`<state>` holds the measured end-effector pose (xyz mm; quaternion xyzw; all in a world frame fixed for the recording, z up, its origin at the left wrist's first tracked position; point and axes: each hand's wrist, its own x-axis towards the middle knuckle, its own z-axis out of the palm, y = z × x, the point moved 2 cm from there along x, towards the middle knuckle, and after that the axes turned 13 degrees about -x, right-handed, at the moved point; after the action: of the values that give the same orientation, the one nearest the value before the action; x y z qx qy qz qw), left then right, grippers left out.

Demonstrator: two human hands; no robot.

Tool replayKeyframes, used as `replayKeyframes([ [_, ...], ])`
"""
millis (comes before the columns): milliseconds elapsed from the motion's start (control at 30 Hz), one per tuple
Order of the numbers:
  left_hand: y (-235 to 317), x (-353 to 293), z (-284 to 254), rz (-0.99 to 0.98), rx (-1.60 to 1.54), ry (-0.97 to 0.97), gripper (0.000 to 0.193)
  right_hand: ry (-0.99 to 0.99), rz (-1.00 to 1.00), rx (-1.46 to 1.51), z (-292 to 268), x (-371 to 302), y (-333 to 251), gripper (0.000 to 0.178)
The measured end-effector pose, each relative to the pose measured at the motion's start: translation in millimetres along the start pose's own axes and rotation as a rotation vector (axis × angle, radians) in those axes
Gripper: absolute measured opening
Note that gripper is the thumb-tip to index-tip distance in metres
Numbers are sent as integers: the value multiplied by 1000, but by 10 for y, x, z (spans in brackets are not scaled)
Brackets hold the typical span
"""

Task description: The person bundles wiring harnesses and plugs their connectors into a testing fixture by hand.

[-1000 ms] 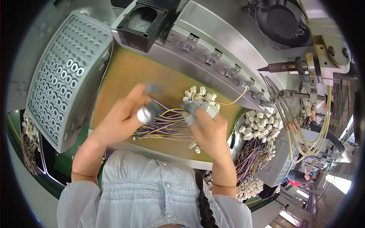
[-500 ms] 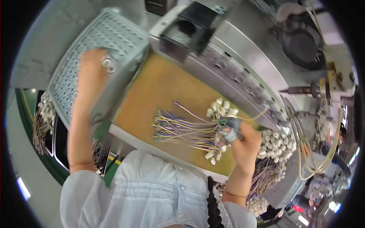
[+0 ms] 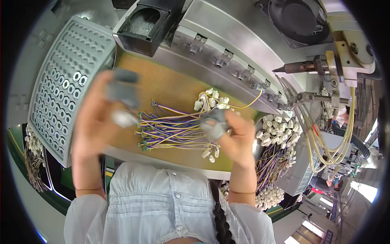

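Left hand (image 3: 95, 122) raised over left part of the brown tabletop (image 3: 162, 81), motion-blurred; grey-taped fingertips (image 3: 122, 87) curled around a small pale piece (image 3: 124, 118), exact kind can't tell. Right hand (image 3: 231, 132) low over tabletop's right part, grey-wrapped thumb + forefinger pinched on the right end of the wire bundle (image 3: 174, 130). Bundle = purple/yellow/white leads lying flat on tabletop between both hands, green-tipped ends at left just beside left hand, white connectors (image 3: 209, 99) fanned far and near of right hand. One yellow lead loops off to far right. Grey perforated tray (image 3: 61, 77) w/ ring-shaped parts in its holes at far left, touching tabletop edge. Black bin (image 3: 144, 28) far centre. Pile of more white-connector harnesses (image 3: 280, 130) at right, near right hand.
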<state>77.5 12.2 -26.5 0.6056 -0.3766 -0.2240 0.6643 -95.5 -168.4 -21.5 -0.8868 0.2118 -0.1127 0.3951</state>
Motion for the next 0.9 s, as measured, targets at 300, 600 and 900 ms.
replayKeyframes([
  [300,-204,-126,724,-197,-443,-131,30,-191,-51,210,-35,-96,-54,11],
  [600,-55,27,692,78,-82,-253,32,-317,66,191,-100,-43,-52,11],
  [900,27,270,732,281,108,-380,22,-457,256,639,-52,8,182,12],
])
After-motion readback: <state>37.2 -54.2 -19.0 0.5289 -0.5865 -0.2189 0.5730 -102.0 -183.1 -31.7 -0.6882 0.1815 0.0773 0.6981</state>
